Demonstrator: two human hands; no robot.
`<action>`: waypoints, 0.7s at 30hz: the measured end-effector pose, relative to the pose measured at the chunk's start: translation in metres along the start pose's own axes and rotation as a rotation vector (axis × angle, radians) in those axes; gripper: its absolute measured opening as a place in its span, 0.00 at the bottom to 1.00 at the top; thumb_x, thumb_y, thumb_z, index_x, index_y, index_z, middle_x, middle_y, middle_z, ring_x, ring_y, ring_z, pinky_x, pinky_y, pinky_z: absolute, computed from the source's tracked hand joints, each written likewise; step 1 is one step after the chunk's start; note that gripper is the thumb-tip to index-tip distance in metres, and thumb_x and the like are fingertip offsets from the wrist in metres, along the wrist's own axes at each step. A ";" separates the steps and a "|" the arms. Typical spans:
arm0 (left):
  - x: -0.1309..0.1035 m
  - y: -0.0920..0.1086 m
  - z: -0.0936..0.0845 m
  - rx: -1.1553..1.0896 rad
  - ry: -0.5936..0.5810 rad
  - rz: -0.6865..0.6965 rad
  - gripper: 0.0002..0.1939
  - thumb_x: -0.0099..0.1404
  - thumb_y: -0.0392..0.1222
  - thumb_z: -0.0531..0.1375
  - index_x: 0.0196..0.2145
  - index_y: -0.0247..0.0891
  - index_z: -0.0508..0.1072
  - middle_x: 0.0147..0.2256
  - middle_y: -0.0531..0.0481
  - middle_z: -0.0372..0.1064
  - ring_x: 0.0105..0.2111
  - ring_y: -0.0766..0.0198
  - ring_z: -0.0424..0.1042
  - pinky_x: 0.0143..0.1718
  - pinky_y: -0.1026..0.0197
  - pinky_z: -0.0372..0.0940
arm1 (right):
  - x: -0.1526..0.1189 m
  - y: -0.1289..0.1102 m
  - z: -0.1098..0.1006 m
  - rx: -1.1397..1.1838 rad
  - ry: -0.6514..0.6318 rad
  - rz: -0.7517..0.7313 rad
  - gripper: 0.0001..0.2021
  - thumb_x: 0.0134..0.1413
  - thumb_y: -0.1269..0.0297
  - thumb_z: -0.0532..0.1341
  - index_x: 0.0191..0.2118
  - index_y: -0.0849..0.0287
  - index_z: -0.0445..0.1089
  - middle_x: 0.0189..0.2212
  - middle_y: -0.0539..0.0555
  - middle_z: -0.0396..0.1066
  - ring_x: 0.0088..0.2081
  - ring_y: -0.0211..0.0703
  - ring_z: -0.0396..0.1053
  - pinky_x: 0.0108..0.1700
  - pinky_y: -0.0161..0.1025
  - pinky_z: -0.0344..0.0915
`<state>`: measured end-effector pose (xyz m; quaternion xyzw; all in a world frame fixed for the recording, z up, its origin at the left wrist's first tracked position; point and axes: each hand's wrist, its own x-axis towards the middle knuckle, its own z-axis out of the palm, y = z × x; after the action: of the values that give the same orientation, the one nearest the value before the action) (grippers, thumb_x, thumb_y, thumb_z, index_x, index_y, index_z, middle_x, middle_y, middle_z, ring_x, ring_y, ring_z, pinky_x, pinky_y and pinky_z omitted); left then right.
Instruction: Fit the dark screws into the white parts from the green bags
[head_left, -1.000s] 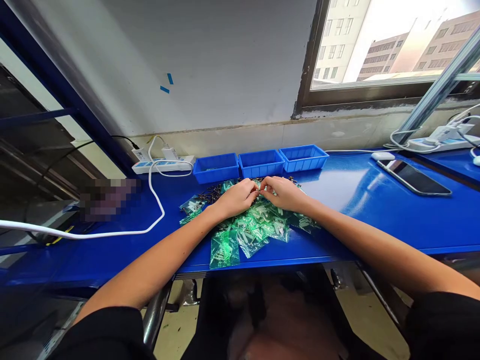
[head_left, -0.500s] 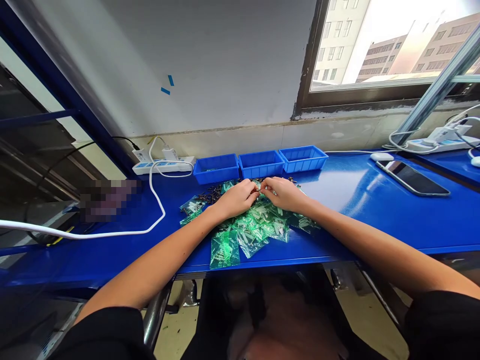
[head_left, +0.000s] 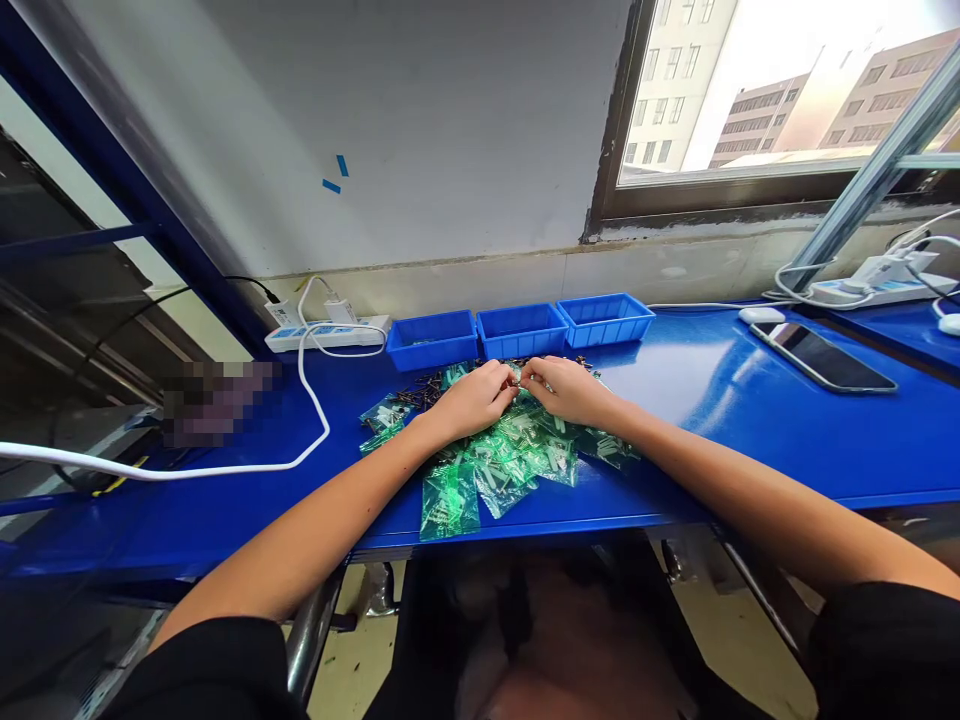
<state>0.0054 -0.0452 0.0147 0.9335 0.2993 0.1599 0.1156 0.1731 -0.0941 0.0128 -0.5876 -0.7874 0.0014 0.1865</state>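
My left hand (head_left: pixel 474 398) and my right hand (head_left: pixel 566 388) meet fingertip to fingertip above a heap of small green-tinted plastic bags (head_left: pixel 517 450). Both are closed in a pinch; whatever lies between the fingertips is too small to make out. White and pale slim pieces show inside the bags. Dark screw-like parts (head_left: pixel 427 388) lie loose behind and to the left of my left hand, partly hidden by it. One bag (head_left: pixel 450 500) reaches the table's front edge.
Three blue bins stand behind the heap: left (head_left: pixel 433 352), middle (head_left: pixel 523 342), right (head_left: pixel 606 328). A power strip (head_left: pixel 367 330) and white cable (head_left: pixel 322 410) lie at the left. A phone (head_left: pixel 825 358) and white case (head_left: pixel 762 315) rest on the blue table (head_left: pixel 720 420) at the right.
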 end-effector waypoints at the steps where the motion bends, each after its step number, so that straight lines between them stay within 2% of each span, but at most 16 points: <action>1: 0.000 0.000 0.000 -0.003 0.001 -0.002 0.07 0.66 0.40 0.49 0.35 0.38 0.65 0.33 0.48 0.63 0.33 0.59 0.67 0.37 0.57 0.63 | 0.000 0.000 0.000 -0.003 -0.004 0.003 0.08 0.60 0.70 0.53 0.39 0.62 0.68 0.32 0.57 0.71 0.38 0.45 0.67 0.35 0.36 0.56; 9: 0.001 0.001 -0.001 0.008 -0.024 -0.001 0.08 0.66 0.39 0.48 0.36 0.37 0.66 0.34 0.47 0.63 0.36 0.59 0.67 0.41 0.56 0.64 | 0.000 0.000 -0.001 0.008 0.008 -0.001 0.06 0.60 0.68 0.54 0.36 0.60 0.68 0.31 0.56 0.71 0.36 0.43 0.67 0.34 0.35 0.55; 16: 0.003 -0.005 0.002 -0.013 -0.005 0.024 0.10 0.67 0.40 0.48 0.35 0.37 0.67 0.34 0.47 0.63 0.37 0.58 0.67 0.41 0.56 0.64 | -0.001 0.002 0.001 0.067 0.046 -0.026 0.06 0.56 0.70 0.56 0.41 0.60 0.64 0.27 0.51 0.68 0.31 0.40 0.64 0.31 0.34 0.53; 21: 0.003 -0.005 0.002 -0.002 -0.019 0.027 0.11 0.68 0.41 0.47 0.35 0.37 0.67 0.34 0.46 0.63 0.37 0.58 0.67 0.41 0.55 0.64 | 0.000 0.004 0.002 0.055 0.033 -0.039 0.04 0.56 0.71 0.55 0.38 0.59 0.65 0.28 0.52 0.68 0.34 0.42 0.65 0.33 0.35 0.54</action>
<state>0.0061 -0.0396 0.0118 0.9388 0.2856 0.1529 0.1173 0.1767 -0.0926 0.0098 -0.5668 -0.7950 0.0097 0.2157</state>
